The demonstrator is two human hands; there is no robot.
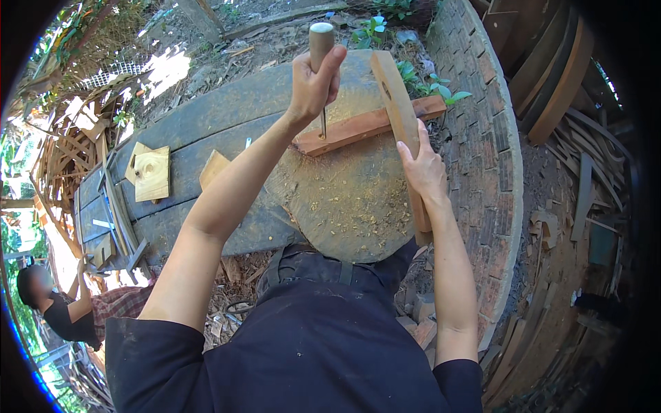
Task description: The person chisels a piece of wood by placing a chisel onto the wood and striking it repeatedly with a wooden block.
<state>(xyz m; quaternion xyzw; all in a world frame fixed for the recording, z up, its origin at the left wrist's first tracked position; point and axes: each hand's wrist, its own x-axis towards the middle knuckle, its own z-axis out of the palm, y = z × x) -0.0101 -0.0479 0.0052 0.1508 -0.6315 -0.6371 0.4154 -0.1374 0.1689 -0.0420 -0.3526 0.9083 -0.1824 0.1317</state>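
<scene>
My left hand (315, 84) is closed around the handle of an upright chisel (321, 43), its thumb pressed along the side below the pale round butt. The thin blade points down and meets the upper face of a reddish wooden bar (375, 125) near its left end, beside a small dark hole. Across that bar lies a longer brown wooden beam (394, 93) with a slot near its far end. My right hand (425, 168) grips the beam's near half, thumb on top and fingers along the right edge. Wood chips surround the bar on a rounded wooden work surface (351, 234).
Dark planks (234, 113) extend left, carrying a pale wood block (152, 173) and another partly behind my left forearm. A brick wall (492, 179) curves along the right, with scrap wood strips (585, 193) beyond. Another person (69, 306) sits at the far left.
</scene>
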